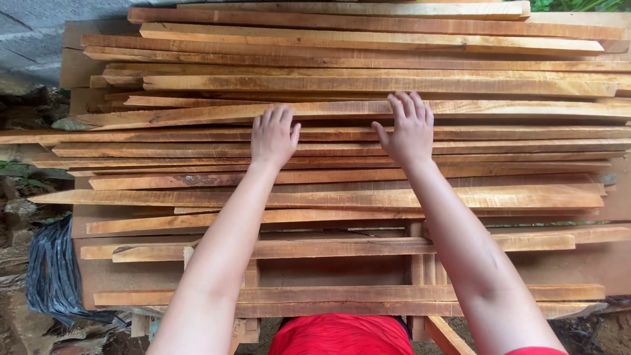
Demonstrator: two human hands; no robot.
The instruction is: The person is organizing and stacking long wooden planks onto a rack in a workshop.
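Two bare hands lie flat on a wide spread of rough-sawn wooden slats (368, 82), long thin strips of orange-brown wood laid side by side and overlapping, running left to right across the whole view. The left hand (273, 137) rests palm down with fingers close together, holding nothing; just at 3 o'clock of it, the right hand (409, 128) also lies open, fingers slightly spread, its fingertips on one long slat (197, 114) that passes under both hands. Some strips taper to points or show dark bark edges. Beneath them, at 6 o'clock, sits a wooden frame (420, 263). A black plastic bag (56, 276) lies at 8 o'clock on the ground, and a red garment (342, 335) shows at 6 o'clock.
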